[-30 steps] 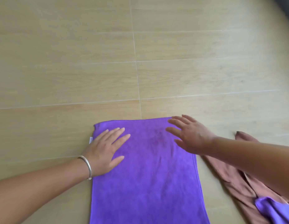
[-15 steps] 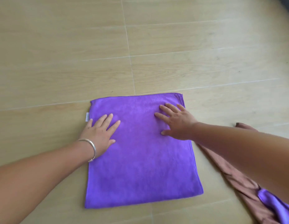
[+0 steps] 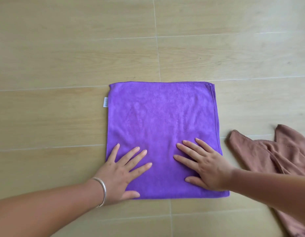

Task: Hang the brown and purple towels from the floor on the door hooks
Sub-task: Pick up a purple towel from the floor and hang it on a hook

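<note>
A purple towel (image 3: 158, 120) lies folded into a flat square on the floor, a small white label sticking out of its left edge. My left hand (image 3: 121, 173) presses flat on its near left part, fingers spread, a silver bangle on the wrist. My right hand (image 3: 204, 166) presses flat on its near right part, fingers straight. A brown towel (image 3: 274, 154) lies crumpled on the floor to the right, partly behind my right forearm. No door or hooks are in view.
Light wood-look floor tiles (image 3: 80, 48) with pale grout lines fill the whole view around the towels.
Both hands have slid along the purple towel from its far part to its near edge. The view has shifted so the whole folded towel now shows.
</note>
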